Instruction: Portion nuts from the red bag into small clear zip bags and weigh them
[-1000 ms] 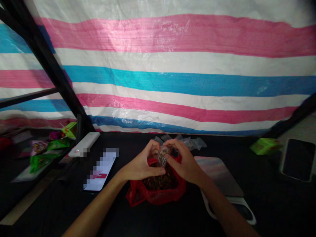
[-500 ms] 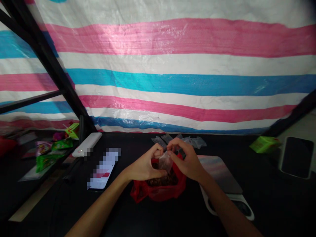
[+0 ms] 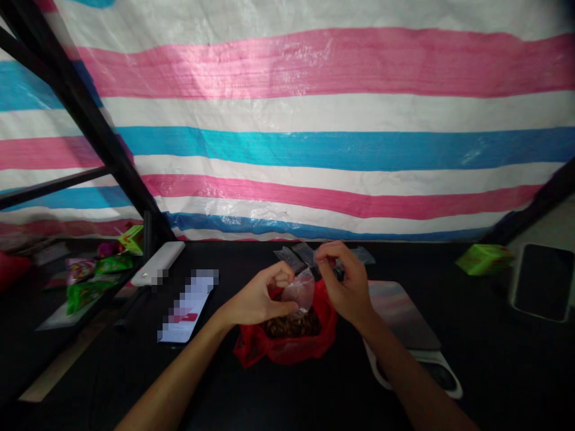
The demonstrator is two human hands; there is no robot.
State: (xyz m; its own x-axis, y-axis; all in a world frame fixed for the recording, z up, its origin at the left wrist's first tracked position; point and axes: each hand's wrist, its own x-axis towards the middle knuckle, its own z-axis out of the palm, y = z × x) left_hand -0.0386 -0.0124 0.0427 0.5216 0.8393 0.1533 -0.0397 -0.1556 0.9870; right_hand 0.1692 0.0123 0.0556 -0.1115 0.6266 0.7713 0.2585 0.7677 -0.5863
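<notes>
Head view: a clear plastic bag (image 3: 300, 292) was pinched in the closed grip of the left hand (image 3: 256, 299), just above the rim of a red plastic bag (image 3: 287, 353) of dark brown pieces (image 3: 291, 326). Right hand (image 3: 345, 281) just beside it, grip closed, contact with the clear bag unclear. Flat clear packets (image 3: 291, 257) along the far edge of the desk (image 3: 449, 269); a pastel board (image 3: 404, 314) to the right, a blurred phone (image 3: 186, 308) to the left.

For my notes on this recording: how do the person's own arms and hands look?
The left hand and right hand are bare, with no gloves, rings or watch visible; the left forearm and right forearm show no sleeves, cables or markings.
</notes>
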